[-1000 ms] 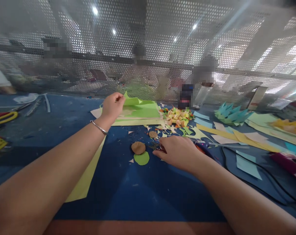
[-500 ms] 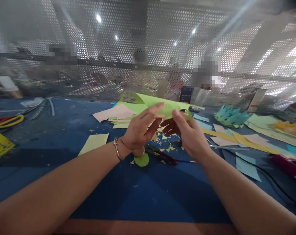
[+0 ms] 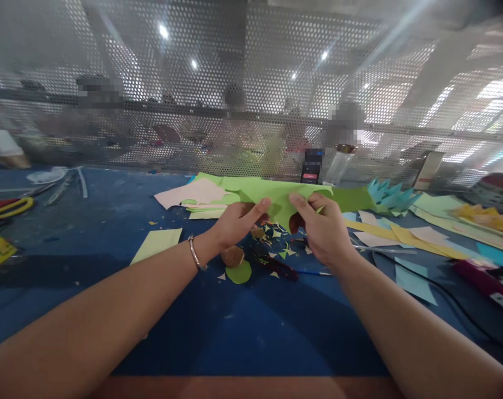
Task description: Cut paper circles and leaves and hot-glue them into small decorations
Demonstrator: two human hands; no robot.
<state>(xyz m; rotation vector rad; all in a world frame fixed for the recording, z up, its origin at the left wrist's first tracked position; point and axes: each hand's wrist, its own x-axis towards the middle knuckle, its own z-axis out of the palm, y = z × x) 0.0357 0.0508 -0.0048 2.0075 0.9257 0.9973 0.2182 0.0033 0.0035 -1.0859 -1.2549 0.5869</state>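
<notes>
The green paper sheet (image 3: 278, 193) is held above the desk (image 3: 230, 338), beyond the scissors (image 3: 288, 271). Its edge has curved cut-outs, and one green paper disc (image 3: 239, 273) lies already cut, touching a cardboard disc (image 3: 232, 256); a wide part of the sheet seems uncut. The long axis goes from left to right, the right end pointing toward the blue spiky paper (image 3: 392, 197). The left hand (image 3: 240, 224) and the right hand (image 3: 328, 230) each have a pinching grip on it.
</notes>
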